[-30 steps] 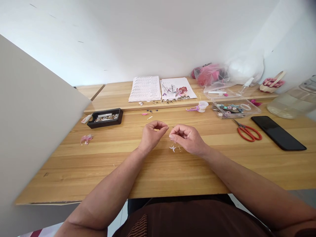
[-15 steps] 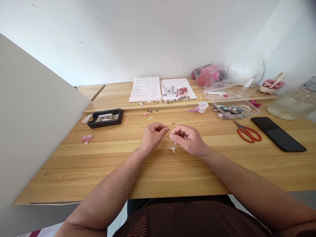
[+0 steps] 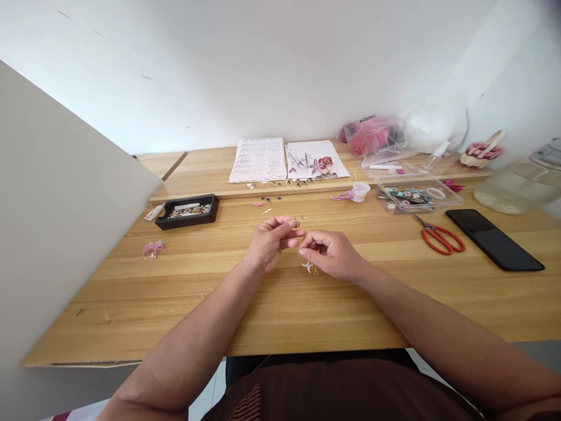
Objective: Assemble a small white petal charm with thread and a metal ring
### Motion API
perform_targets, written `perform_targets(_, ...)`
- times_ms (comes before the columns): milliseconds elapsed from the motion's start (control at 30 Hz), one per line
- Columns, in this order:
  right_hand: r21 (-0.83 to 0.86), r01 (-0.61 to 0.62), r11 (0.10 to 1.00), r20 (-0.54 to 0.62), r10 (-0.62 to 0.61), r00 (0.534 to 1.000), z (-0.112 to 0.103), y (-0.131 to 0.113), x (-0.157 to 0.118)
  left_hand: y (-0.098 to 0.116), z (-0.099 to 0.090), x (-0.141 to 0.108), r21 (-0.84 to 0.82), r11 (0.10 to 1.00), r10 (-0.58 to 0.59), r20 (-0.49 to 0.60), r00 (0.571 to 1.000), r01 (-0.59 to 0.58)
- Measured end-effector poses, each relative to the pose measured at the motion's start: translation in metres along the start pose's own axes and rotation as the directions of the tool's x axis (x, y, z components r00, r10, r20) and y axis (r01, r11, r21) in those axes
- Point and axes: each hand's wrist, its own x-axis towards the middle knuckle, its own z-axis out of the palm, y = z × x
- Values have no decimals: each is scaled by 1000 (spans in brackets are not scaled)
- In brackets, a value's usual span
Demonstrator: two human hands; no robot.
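Observation:
My left hand [image 3: 272, 241] is closed, its thumb and forefinger pinching a thin gold-coloured strand [image 3: 298, 225]. Just to its right, my right hand [image 3: 331, 252] is closed in a pinch at the lower part of this strand. Below the right fingertips hang small white crescent-shaped pieces [image 3: 307, 267], with a fine thread-like end beside them. Whether these pieces join the strand is hidden by the fingers. Beyond the hands, a small ring [image 3: 304, 217] lies on the wooden table [image 3: 175, 304].
On the right are red-handled scissors [image 3: 442, 238], a black phone [image 3: 495, 240], a clear plastic box [image 3: 438, 206] of small parts and a glass jar [image 3: 504, 190]. A black tray [image 3: 188, 221] of beads sits left. Paper sheets [image 3: 258, 158] lie on the back ledge.
My left hand has turned, its fingers more spread out and nearer the right hand. My right hand has dropped slightly, and the white crescent pieces have swung and turned.

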Motion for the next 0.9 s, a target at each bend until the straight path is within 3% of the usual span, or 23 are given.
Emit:
perform_targets(133,-57,-3,998,3,3,1000,-1,1,1,0,0,-2,-13,1000,-20,50,999,21)
perform_targets(300,-84,-40,996,-26,37,999,-6,1,3,-1,1,-4,95,992,72,77,994,-79)
perform_targets(467,247,-73,966,-150,113,982,-12,0,9,-2,3,-7,296,934,176,102,979,-199)
perform_targets(600,428,-145,892,-64,189,980,-13,-1,11,-4,4,-7,397,880,209,171,963,-262)
perform_targets(767,414,-185,891,-102,247,964,-13,-1,11,-7,2,-5,410,879,205,142,968,-246)
perform_targets(900,355,-101,929,-212,185,960,-11,1,11,-8,2,-5,353,922,134,95,986,-160)
